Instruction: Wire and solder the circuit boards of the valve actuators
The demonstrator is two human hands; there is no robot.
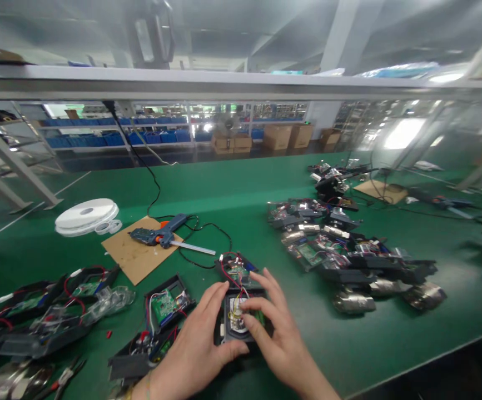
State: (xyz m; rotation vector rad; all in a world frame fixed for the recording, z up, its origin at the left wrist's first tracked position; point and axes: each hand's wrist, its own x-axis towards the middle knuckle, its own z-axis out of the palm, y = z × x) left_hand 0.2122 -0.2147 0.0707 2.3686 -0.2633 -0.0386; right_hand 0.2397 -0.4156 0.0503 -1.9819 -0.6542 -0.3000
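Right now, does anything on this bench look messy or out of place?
Nothing looks damaged or spilled. The glue gun lies on cardboard, cord trailing. Both hands cup an open black unit.

Bare left hand (197, 350) and bare right hand (276, 339), no gloves, no sleeves visible; thin bracelet (129, 393) at left wrist.

My left hand (194, 347) and right hand (274, 333) cover most of the small black housing (234, 322); I see only its wired middle, not its base. Both wrists run off the bottom edge. At the tabletop's (241, 189) near left corner, a heap of black units (36, 316) is cut by the frame. Far right edge: pile of assemblies (349, 250) blurred, parts indistinct. Back shelves (140, 136) too small to read.
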